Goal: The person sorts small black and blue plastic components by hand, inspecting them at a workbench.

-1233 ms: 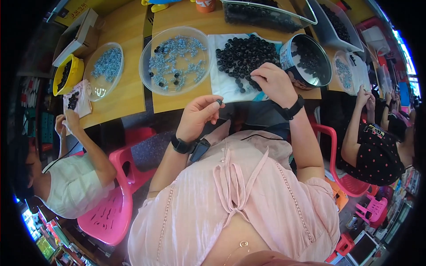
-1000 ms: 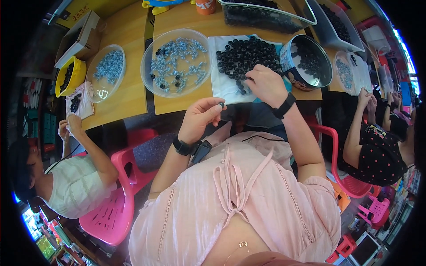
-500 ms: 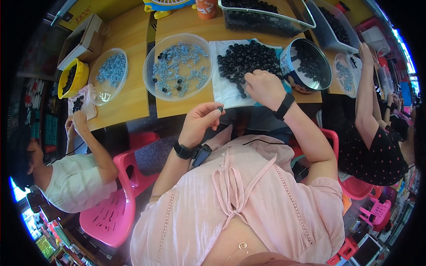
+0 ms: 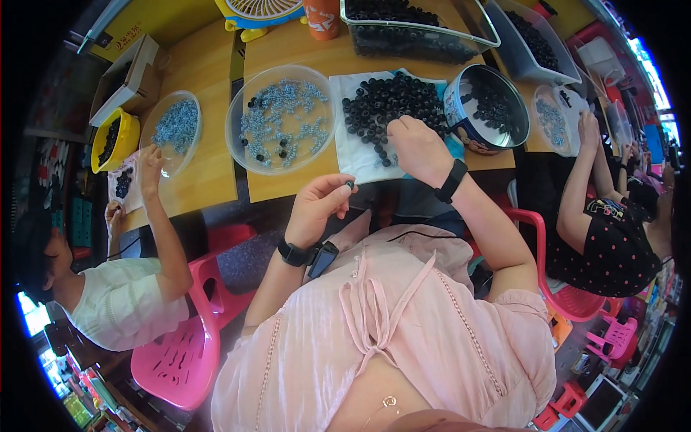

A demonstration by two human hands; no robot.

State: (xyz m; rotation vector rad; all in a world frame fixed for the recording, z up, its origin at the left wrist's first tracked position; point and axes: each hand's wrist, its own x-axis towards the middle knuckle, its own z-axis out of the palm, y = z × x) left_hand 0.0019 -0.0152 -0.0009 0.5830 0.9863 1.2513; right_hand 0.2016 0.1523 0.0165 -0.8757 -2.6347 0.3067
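My left hand, held just off the table's near edge, pinches a small black ring-like part between thumb and fingertips. My right hand reaches over a white cloth, its fingers curled together at the near side of a heap of black round parts. Whatever those fingertips hold is hidden under the hand. Left of the cloth lies a round clear lid-like tray with small light-blue pieces and a few black parts. A round tin holding more black parts touches the cloth's right side.
Behind the heap stand a clear bin and another bin of black parts, an orange cup and a fan. People work on both sides, at left with a yellow tub and a blue-piece tray. Pink chairs stand close by.
The whole view has shifted slightly. My left hand keeps its pinch, and my right stays over the near side of the heap. The left co-worker's hand has moved to the blue-piece tray.
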